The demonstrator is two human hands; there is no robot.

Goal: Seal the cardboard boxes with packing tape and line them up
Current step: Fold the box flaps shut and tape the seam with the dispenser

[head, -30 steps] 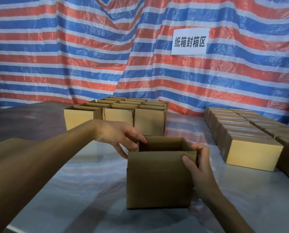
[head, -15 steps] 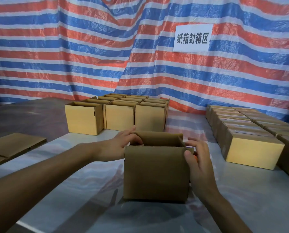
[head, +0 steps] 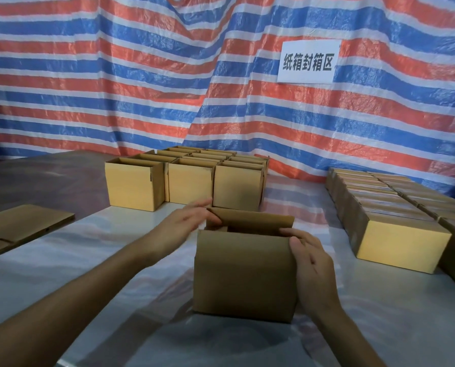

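Observation:
A brown cardboard box (head: 243,274) stands in front of me on the table, its top partly open. The far flap (head: 252,219) stands up and leans inward. My left hand (head: 186,223) reaches over the box's left top corner, its straight fingers touching the left end of that far flap. On the right side, my right hand (head: 311,258) lies against the box with the thumb on the front face and the fingers pressing along the right top edge. No packing tape is in view.
Several open-topped boxes (head: 189,181) stand grouped at the back centre. Rows of closed boxes (head: 401,239) line the right side. Flattened cardboard (head: 22,226) lies at the left on the grey table (head: 88,260). A striped tarp with a white sign (head: 308,62) hangs behind.
The box's far flap has come up and folded inward. My left hand shifted from the left rim to that flap, and my right hand slid higher on the right edge.

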